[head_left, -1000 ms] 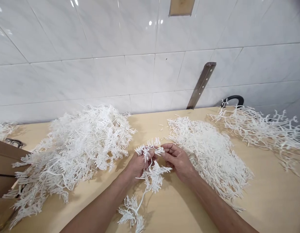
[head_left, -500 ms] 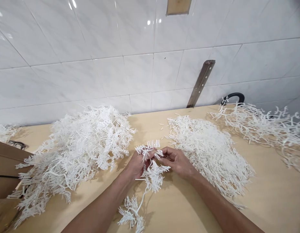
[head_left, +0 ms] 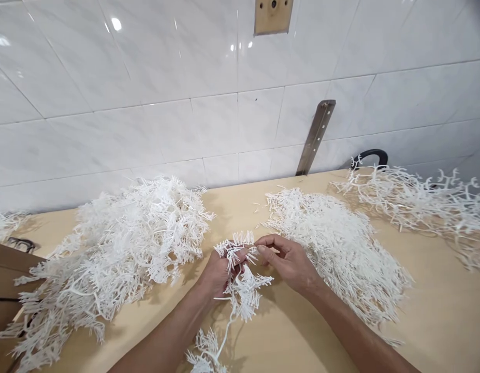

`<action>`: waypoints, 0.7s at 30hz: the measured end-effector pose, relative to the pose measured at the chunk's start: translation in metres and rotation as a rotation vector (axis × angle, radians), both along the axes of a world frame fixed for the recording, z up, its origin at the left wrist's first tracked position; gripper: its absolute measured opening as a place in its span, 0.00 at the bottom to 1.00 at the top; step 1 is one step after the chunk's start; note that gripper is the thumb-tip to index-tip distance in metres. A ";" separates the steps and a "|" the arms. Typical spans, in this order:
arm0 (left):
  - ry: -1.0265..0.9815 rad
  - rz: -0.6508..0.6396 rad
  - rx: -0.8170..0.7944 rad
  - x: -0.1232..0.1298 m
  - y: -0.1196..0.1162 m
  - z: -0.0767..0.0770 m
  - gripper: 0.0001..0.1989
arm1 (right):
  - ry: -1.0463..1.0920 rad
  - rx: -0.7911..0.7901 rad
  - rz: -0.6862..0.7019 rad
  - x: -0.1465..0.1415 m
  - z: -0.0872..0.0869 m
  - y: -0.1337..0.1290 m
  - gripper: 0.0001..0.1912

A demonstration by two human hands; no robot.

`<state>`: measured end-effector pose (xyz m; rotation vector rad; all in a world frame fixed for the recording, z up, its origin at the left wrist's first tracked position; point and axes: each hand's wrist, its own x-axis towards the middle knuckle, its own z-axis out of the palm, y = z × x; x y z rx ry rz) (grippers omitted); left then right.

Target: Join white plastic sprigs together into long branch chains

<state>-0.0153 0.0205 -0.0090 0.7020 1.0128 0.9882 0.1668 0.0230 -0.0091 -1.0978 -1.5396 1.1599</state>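
My left hand [head_left: 220, 269] is closed around a white plastic branch [head_left: 245, 292] with fine needle-like tips. Its lower stem hangs down toward the near edge, ending in another tufted cluster at the bottom of the view. My right hand [head_left: 288, 259] pinches thumb and forefinger at the tips on the branch's upper right. Left of my hands lies a big heap of similar tufted white branches [head_left: 139, 248]. To the right is a pile of small loose white needle pieces [head_left: 333, 248].
Bare forked white stems [head_left: 414, 199] lie at the far right, before a black curved handle [head_left: 374, 154]. A metal strip [head_left: 316, 137] leans on the tiled wall. At left are a cardboard box [head_left: 12, 280] and eyeglasses [head_left: 22, 243] on the wooden table [head_left: 286, 336].
The camera view has shifted slightly. My right thumb and forefinger have closed more plainly on the branch's tips, while my left hand keeps its hold.
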 end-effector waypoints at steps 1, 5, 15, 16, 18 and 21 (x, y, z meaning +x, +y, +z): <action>0.000 0.001 -0.001 0.000 0.000 0.000 0.22 | 0.001 0.009 -0.003 -0.001 0.000 0.000 0.16; -0.020 -0.018 -0.014 -0.001 0.002 -0.001 0.22 | 0.017 -0.003 0.001 -0.004 -0.001 -0.003 0.16; -0.059 -0.198 -0.007 -0.005 -0.004 0.007 0.19 | -0.020 0.020 -0.044 -0.005 -0.001 -0.002 0.16; -0.048 -0.199 -0.003 -0.005 -0.005 0.009 0.20 | -0.017 0.007 -0.035 -0.004 -0.001 -0.002 0.16; -0.003 -0.162 -0.014 -0.005 -0.006 0.013 0.23 | -0.015 -0.024 -0.021 -0.004 -0.003 -0.002 0.18; 0.045 -0.120 -0.035 -0.004 -0.006 0.016 0.26 | -0.002 -0.067 -0.020 -0.005 -0.007 -0.002 0.19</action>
